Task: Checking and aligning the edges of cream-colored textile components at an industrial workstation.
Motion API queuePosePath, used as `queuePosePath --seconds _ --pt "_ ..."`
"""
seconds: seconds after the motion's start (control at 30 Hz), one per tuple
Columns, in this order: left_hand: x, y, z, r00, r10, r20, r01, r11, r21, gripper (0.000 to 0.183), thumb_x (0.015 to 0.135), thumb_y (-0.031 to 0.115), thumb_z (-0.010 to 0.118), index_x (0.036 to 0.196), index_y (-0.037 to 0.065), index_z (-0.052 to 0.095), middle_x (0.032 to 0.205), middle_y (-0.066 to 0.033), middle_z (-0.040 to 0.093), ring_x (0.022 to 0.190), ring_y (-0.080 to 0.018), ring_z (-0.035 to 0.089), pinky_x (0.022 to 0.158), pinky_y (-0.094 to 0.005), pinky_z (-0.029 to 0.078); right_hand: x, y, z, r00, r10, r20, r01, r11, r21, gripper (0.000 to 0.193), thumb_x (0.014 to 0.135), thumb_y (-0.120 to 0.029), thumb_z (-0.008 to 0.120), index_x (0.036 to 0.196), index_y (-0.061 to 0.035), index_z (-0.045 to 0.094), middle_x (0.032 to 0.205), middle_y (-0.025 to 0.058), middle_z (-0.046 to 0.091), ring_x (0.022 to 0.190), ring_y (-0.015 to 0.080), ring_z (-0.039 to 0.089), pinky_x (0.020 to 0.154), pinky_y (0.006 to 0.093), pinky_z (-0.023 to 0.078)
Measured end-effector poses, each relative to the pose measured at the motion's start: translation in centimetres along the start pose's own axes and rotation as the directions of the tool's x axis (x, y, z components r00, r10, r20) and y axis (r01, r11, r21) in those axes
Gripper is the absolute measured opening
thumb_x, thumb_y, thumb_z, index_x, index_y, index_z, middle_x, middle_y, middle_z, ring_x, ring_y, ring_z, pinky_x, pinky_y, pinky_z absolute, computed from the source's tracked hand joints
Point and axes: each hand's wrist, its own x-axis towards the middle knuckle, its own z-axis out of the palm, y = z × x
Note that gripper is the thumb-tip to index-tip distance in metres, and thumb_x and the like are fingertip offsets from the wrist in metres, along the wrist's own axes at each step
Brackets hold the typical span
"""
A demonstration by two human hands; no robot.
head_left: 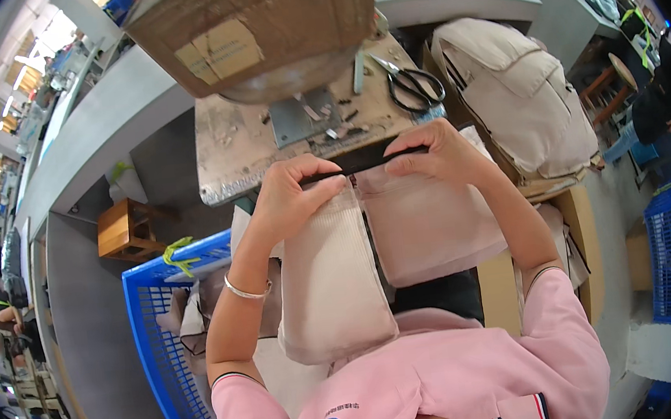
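Observation:
Two beige fabric pieces, shaped like flat pouches, hang side by side over my lap. My left hand pinches the top edge of the left fabric piece between thumb and fingers. The top of the right fabric piece is gripped by my right hand, its thumb pressed on the cloth. A narrow black strip runs along the top edges and spans the gap between both hands. Both hands are at the front edge of a worn worktable.
A brown machine housing rises over the table, above a metal plate. Black-handled scissors lie at its right. A blue basket with fabric stands left, a beige bag right. Wooden stool and cardboard box flank me.

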Motion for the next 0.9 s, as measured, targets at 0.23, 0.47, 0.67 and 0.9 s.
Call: queuePosePath --seconds 0.23,0.47,0.67,0.9 --pt "6.1 -3.6 -4.3 0.995 -0.083 -0.061 0.068 0.974 -0.218 0.015 0.089 0.011 0.071 0.097 -0.001 0.075 0.084 0.0012 0.07 0.073 -0.0032 0.06 0.067 -0.0201 0.048 9.6 2.5 -0.4 0.996 -0.089 -0.013 0.089 0.995 -0.034 0.019 0.086 -0.016 0.072 0.092 0.0016 0.073 0.075 0.003 0.068 0.068 0.0071 0.058 0.064 0.0263 0.046" --pt "8.8 -5.2 -5.6 0.975 -0.204 -0.083 0.147 0.882 -0.447 0.017 0.086 0.009 0.074 0.1 -0.002 0.075 0.091 -0.0047 0.074 0.074 -0.0082 0.066 0.066 -0.023 0.052 13.6 4.6 -0.1 0.994 -0.08 -0.073 0.084 0.995 0.055 0.023 0.084 -0.02 0.071 0.091 0.0022 0.072 0.065 0.0032 0.059 0.063 0.0065 0.05 0.061 0.0276 0.042" --pt "8.9 -5.5 -6.1 0.955 -0.271 -0.121 0.153 0.8 -0.58 0.031 0.08 0.003 0.078 0.108 -0.005 0.069 0.1 -0.0109 0.072 0.081 -0.0163 0.07 0.07 -0.0284 0.057 14.3 3.9 -0.2 0.993 -0.107 -0.047 0.111 0.988 0.104 0.026 0.085 -0.02 0.07 0.09 0.0058 0.07 0.062 0.0021 0.053 0.062 0.0051 0.045 0.059 0.0272 0.039" --pt "9.0 -6.1 -5.9 0.944 -0.288 -0.159 0.127 0.764 -0.633 0.032 0.079 -0.002 0.076 0.11 -0.006 0.068 0.106 -0.0141 0.071 0.088 -0.0192 0.07 0.075 -0.0304 0.059 14.0 3.3 -0.2 0.997 -0.05 -0.063 0.062 0.974 0.216 0.017 0.083 -0.012 0.072 0.087 0.0047 0.069 0.066 -0.0029 0.057 0.065 0.0036 0.046 0.06 0.0256 0.04"
